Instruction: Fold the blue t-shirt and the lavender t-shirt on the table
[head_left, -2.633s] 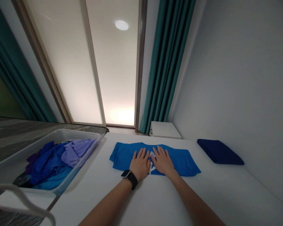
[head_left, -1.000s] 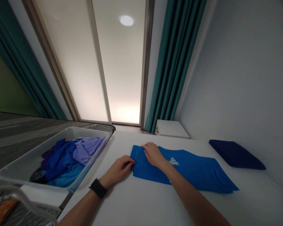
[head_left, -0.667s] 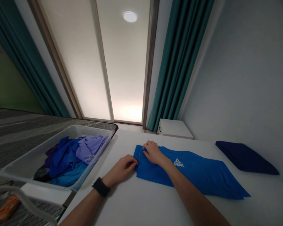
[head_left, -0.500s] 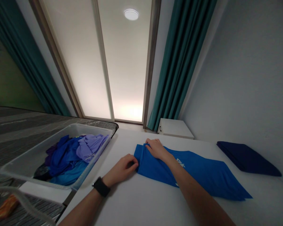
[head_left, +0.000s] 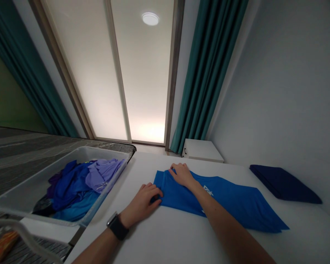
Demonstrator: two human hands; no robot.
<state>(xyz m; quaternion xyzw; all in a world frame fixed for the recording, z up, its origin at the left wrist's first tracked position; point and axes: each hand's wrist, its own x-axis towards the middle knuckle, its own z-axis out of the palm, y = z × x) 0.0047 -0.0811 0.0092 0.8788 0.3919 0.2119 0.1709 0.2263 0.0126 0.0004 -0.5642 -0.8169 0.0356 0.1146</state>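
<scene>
A bright blue T-shirt (head_left: 231,203) with a white logo lies folded lengthwise on the white table (head_left: 167,238). My left hand (head_left: 143,201), a black watch on its wrist, pinches the shirt's near left corner. My right hand (head_left: 181,174) grips the far left corner, fingers curled on the cloth. Both hands sit at the shirt's left end.
A translucent plastic bin (head_left: 22,194) with several blue and purple garments stands at the left. A folded dark navy garment (head_left: 284,179) lies at the right by the wall. A small white box (head_left: 202,150) sits at the table's far edge, before teal curtains.
Both hands went from lying flat on the shirt's middle to gripping its left end. In the last second they have shifted only slightly.
</scene>
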